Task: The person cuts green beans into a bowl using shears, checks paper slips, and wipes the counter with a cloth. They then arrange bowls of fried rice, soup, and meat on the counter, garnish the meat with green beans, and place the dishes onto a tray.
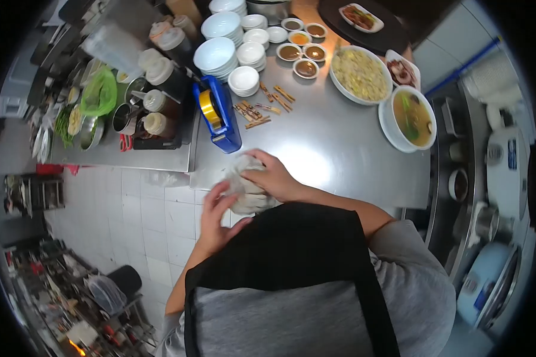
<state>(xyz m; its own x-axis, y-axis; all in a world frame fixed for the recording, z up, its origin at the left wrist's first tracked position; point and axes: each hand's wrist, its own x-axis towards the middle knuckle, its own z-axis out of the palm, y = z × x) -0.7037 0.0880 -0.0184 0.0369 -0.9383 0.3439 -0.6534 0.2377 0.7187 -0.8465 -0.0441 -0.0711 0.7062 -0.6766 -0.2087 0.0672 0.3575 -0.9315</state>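
I see both hands closed on a clear plastic bag (244, 190) at the near edge of the worktop (327, 149). My right hand (274, 177) grips its top, fingers curled over; my left hand (215, 209) clasps its side from below. What the bag holds I cannot tell. Just beyond stands a blue tape dispenser (218, 113). Farther right a soup bowl (408, 118) holds broth with greens, a big bowl (360, 74) holds rice, and small sauce dishes (302, 52) carry brown sauce.
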